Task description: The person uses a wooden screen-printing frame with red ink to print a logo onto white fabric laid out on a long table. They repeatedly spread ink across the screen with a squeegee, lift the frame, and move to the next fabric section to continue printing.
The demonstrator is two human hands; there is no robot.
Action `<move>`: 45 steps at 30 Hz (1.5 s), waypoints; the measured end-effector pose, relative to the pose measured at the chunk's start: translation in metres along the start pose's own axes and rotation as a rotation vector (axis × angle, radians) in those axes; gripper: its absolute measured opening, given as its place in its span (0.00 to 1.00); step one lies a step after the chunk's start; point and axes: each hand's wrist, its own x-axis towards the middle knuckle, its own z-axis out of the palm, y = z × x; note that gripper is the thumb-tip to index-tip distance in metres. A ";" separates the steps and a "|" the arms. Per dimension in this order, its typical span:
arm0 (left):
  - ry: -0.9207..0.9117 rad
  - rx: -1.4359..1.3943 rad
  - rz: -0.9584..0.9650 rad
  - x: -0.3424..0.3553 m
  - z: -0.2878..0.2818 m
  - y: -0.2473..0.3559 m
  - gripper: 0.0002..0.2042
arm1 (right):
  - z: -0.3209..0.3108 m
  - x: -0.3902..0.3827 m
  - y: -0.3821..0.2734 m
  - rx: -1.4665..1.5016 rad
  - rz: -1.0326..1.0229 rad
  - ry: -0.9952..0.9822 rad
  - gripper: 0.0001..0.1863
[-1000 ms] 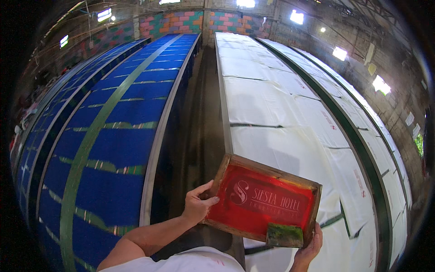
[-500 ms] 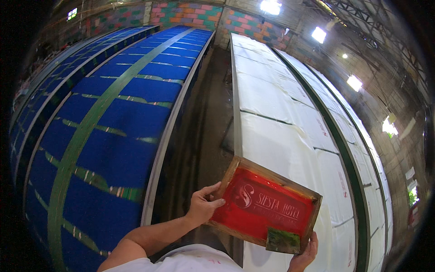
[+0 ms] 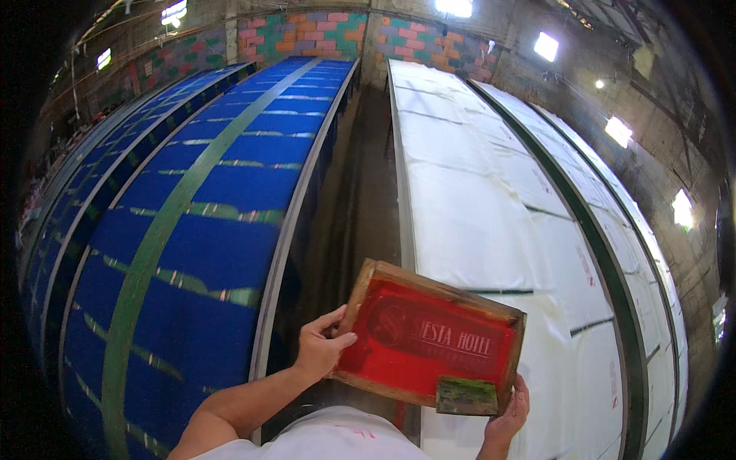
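Observation:
Between both hands I hold a wooden-framed printing screen [image 3: 451,291], tilted over the aisle and the edge of the right table. Red ink coats its mesh, which bears a pale logo and lettering. My left hand [image 3: 322,345] grips the left side of the frame, thumb over the rim. At the lower right corner my right hand [image 3: 511,412] is closed round the frame. A small squeegee [image 3: 466,396], its block smeared green and dark, lies inside the frame by that corner, close to the right fingers.
To the right runs a long table covered with white cloth pieces [image 3: 468,207], some with small red prints. Another long table on the left carries blue cloth pieces [image 3: 207,253] beside a green strip [image 3: 142,284]. A narrow dark aisle [image 3: 349,184] separates them. Painted brickwork [image 3: 307,34] stands behind.
The screen has shifted a little left and up in the picture, with both hands still on it. The view has turned slightly, so the tables sit differently.

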 end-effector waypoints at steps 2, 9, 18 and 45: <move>0.038 -0.038 -0.047 0.061 -0.011 0.014 0.34 | 0.063 0.053 0.014 0.045 0.021 -0.067 0.35; 0.139 0.000 0.012 0.319 -0.047 -0.001 0.34 | 0.262 0.245 0.114 0.012 0.011 -0.145 0.37; 0.056 -0.068 -0.015 0.633 -0.026 0.028 0.35 | 0.449 0.470 0.173 -0.077 -0.032 -0.128 0.37; 0.241 0.044 0.007 1.589 -0.064 0.024 0.34 | 1.073 1.172 0.560 0.052 0.202 -0.146 0.30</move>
